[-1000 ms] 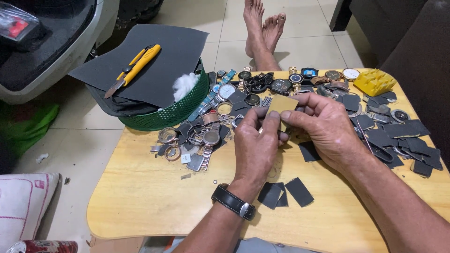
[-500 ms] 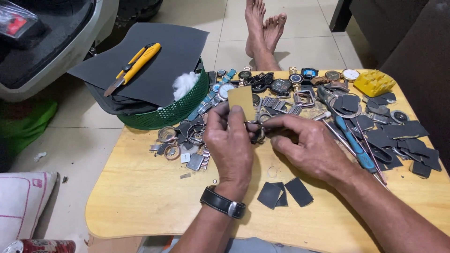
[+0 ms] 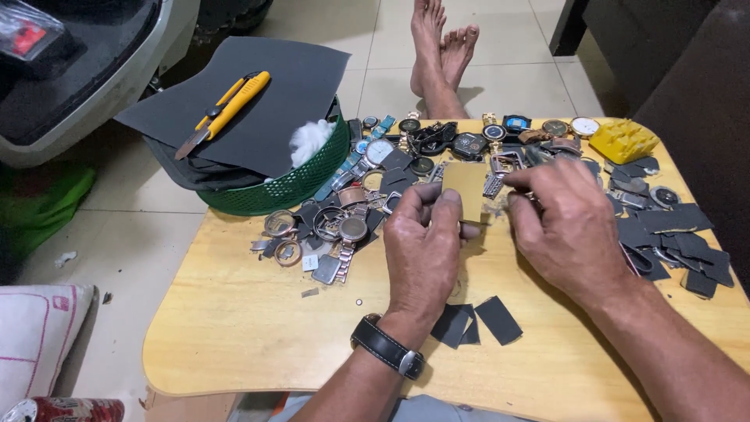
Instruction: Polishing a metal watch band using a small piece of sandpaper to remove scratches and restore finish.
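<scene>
The left hand [image 3: 426, 246] pinches a small tan square of sandpaper [image 3: 466, 191] between thumb and forefinger, holding it upright with its plain backing toward the camera, and the right hand [image 3: 566, 223] closes against the sheet's right edge, its fingertips curled around something too small and too hidden to name. Compared with half a second ago, the two hands have drawn together again over the middle of the bench [image 3: 234, 336]; then the left hand carried the square off toward the heap on its left while the right lay apart, and a second ago they met much as they do now, so the work looks like a repeated rub of a small part on the sheet, now in another stroke. Just below the hands lie a few dark cut pieces of abrasive sheet [image 3: 476, 322]. Beyond and to the left of the left hand sits a heap of watch cases and rings [image 3: 328, 230], and past the right hand more dark scraps [image 3: 672, 234] and a yellow block [image 3: 623, 141]. Farther left, a green basket [image 3: 273, 191] carries a large dark sheet [image 3: 266, 101] with a yellow utility knife [image 3: 226, 109] on it.
</scene>
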